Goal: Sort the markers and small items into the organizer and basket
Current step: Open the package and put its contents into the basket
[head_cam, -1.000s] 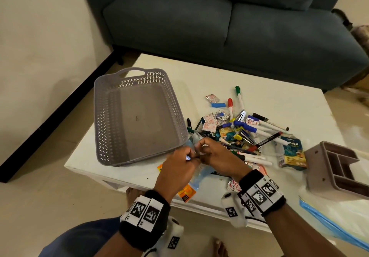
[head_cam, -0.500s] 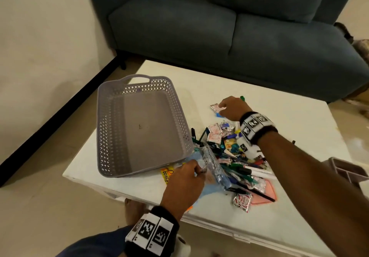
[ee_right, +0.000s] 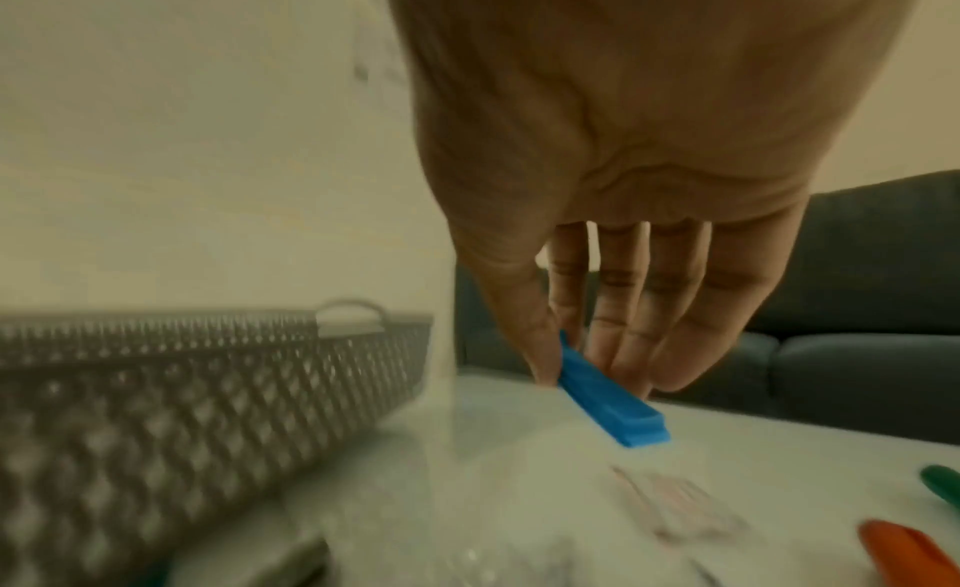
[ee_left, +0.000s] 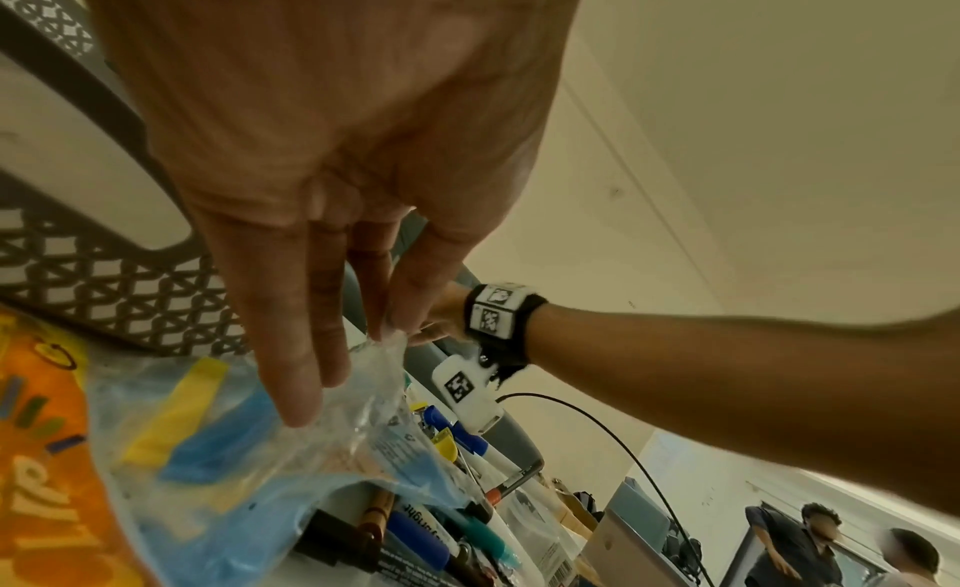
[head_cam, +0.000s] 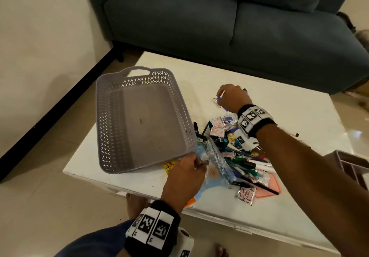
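right hand has left the left hand, reached past the pile, fingers now pinching a blue clip; left fingers pinch the clear bag. sorting barely begun; basket empty.

Beside the basket, my right forearm hides part of the marker pile; the organizer is cut off.
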